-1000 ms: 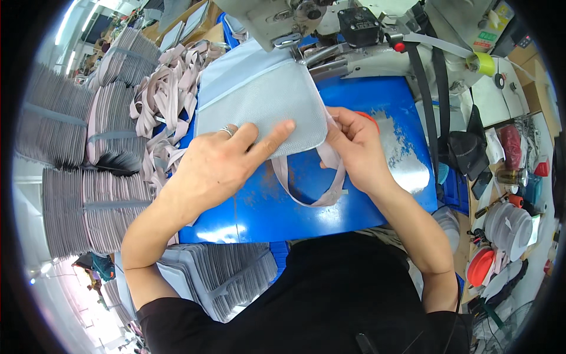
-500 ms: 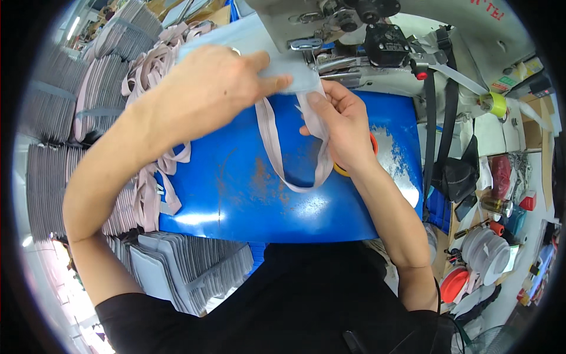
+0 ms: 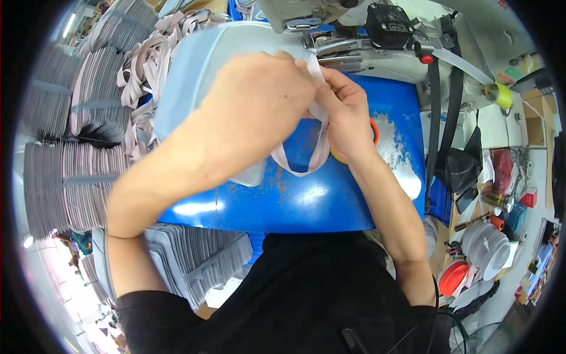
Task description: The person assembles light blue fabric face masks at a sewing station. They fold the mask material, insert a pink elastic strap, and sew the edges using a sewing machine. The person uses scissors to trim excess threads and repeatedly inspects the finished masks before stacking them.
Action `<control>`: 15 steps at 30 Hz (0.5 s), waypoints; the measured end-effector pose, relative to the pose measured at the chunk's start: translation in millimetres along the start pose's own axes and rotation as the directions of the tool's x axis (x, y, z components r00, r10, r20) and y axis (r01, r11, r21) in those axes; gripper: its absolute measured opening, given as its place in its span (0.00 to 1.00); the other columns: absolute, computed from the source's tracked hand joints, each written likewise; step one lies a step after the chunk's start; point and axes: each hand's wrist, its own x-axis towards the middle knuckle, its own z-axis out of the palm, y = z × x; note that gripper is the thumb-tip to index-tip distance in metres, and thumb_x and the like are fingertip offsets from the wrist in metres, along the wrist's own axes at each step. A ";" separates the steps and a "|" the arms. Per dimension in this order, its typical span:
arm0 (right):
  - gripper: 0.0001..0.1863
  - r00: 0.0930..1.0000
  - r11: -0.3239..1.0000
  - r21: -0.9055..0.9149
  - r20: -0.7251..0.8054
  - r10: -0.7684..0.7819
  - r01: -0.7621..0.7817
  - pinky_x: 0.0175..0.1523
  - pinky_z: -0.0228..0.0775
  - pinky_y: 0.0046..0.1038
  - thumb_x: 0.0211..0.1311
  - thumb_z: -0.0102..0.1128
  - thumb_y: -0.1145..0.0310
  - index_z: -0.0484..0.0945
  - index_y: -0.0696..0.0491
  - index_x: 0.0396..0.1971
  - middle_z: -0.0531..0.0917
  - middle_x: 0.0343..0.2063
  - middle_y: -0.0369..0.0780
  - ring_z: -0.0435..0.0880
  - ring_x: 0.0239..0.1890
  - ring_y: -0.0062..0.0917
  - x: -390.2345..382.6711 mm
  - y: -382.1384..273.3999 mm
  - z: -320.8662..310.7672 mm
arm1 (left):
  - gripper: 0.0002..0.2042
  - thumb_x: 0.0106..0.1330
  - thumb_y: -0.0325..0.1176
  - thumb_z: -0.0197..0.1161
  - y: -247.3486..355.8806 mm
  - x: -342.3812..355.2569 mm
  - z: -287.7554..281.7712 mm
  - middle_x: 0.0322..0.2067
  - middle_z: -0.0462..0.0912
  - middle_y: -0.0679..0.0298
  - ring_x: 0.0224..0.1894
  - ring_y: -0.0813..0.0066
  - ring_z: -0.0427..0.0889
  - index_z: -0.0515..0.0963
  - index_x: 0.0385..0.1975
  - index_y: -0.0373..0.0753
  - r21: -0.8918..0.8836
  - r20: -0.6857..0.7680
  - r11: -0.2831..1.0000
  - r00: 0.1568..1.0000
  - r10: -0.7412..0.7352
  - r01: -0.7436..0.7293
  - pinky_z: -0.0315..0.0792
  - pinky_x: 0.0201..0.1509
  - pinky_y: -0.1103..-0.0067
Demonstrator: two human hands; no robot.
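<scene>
A pale blue and grey panel of fabric or mesh lies over the blue work surface, one edge at the sewing machine's needle area. My left hand is across the panel, its fingertips bent out of sight beside my right hand. With thumb and fingers together, my right hand pinches a pale pink zipper tape. The tape hangs in a loop below both hands, and its upper end runs up toward the needle area. Partly hidden behind my right wrist is an orange-and-yellow ring-shaped thing.
Tied stacks of grey and pink panels stand at the left, next to a tangle of pink tapes. More stacked panels sit below the surface's near edge. Black straps hang from the machine at the right.
The panel has swung out further to the left and toward me. My left hand has moved right and nearer, close to my right hand. The right hand still pinches the tape.
</scene>
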 end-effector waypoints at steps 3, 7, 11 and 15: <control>0.16 1.000 1.000 -0.027 0.014 0.006 -0.005 0.43 0.79 0.23 0.75 0.61 0.66 0.82 0.61 0.54 0.88 0.41 0.38 0.85 0.41 0.20 -5.3 5.5 -7.6 | 0.20 0.57 0.26 0.63 23.2 11.2 15.9 0.35 0.85 0.47 0.32 0.48 0.88 0.80 0.51 0.26 -0.177 -0.046 0.966 0.979 -0.199 0.188 0.81 0.37 0.63; 0.11 0.984 0.959 -0.241 -0.054 -0.169 0.151 0.47 0.75 0.24 0.67 0.58 0.78 0.85 0.59 0.45 0.87 0.39 0.37 0.84 0.41 0.22 -18.1 15.9 -16.1 | 0.18 0.59 0.28 0.64 29.4 25.9 31.7 0.36 0.86 0.50 0.35 0.50 0.89 0.80 0.50 0.29 -0.372 -0.023 0.844 0.905 -0.424 0.386 0.80 0.38 0.64; 0.14 0.891 0.736 -0.576 -0.030 -0.452 0.355 0.45 0.75 0.27 0.55 0.51 0.86 0.85 0.60 0.36 0.84 0.33 0.39 0.83 0.38 0.24 -34.5 36.7 -37.8 | 0.31 0.53 0.35 0.78 41.5 -24.9 59.1 0.49 0.83 0.53 0.50 0.62 0.84 0.79 0.59 0.35 -0.707 -0.185 0.672 0.859 -0.477 0.221 0.78 0.48 0.68; 0.16 0.988 0.872 -0.474 -0.019 -0.152 0.125 0.41 0.75 0.27 0.55 0.48 0.88 0.83 0.61 0.37 0.85 0.33 0.40 0.83 0.36 0.24 -66.3 22.6 -35.4 | 0.38 0.45 0.40 0.84 61.0 -74.5 77.5 0.57 0.80 0.51 0.56 0.49 0.80 0.79 0.61 0.39 -0.520 -0.345 0.850 0.889 -0.301 0.085 0.75 0.57 0.62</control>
